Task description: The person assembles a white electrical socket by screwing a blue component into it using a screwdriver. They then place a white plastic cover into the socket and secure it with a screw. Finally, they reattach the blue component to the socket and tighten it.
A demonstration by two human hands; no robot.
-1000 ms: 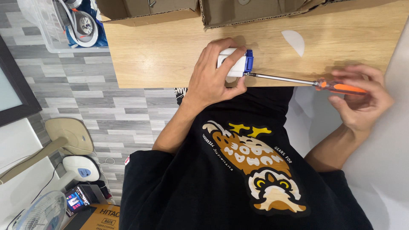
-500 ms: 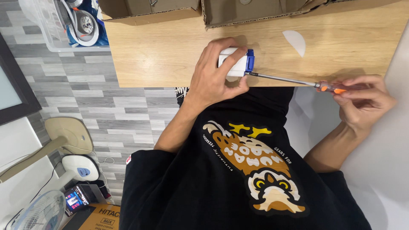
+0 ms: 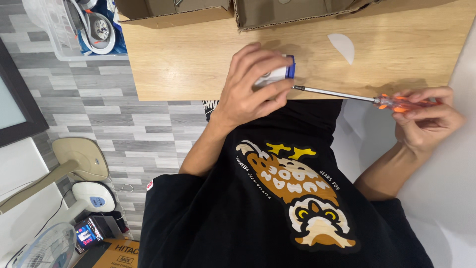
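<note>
Fingers of our left hand (image 3: 250, 92) wrap tight around a small white device w/ a blue end (image 3: 278, 74), thumb on the near side, other fingers curled over the top — it's pinned against the wooden desk (image 3: 198, 59) right at the near edge. Our right hand (image 3: 426, 119) sits off the desk's edge, over by the white surface at right; its fingertips (image 3: 414, 94) are pressed together, pinching the orange transparent handle of a screwdriver (image 3: 342, 94). Shaft is long, thin, metal, running approx. level from the handle towards the device's blue end; tip sits just beside that end, but we can't tell if it's actually touching or seated in anything. Device itself is mostly hidden under the left hand, so only the blue end & a bit of white body show. On the desk beyond: two open cardboard boxes (image 3: 173, 12) along the far edge, plus a small white half-round piece (image 3: 343, 47) lying flat, well apart from the device. Left of the desk — a clear plastic bin (image 3: 59, 34) w/ round items inside, on grey plank flooring. Below us, black T-shirt w/ an owl graphic (image 3: 292, 193). Bottom left: a white fan (image 3: 44, 248) & a small lit screen (image 3: 87, 233), near a cardboard box.
</note>
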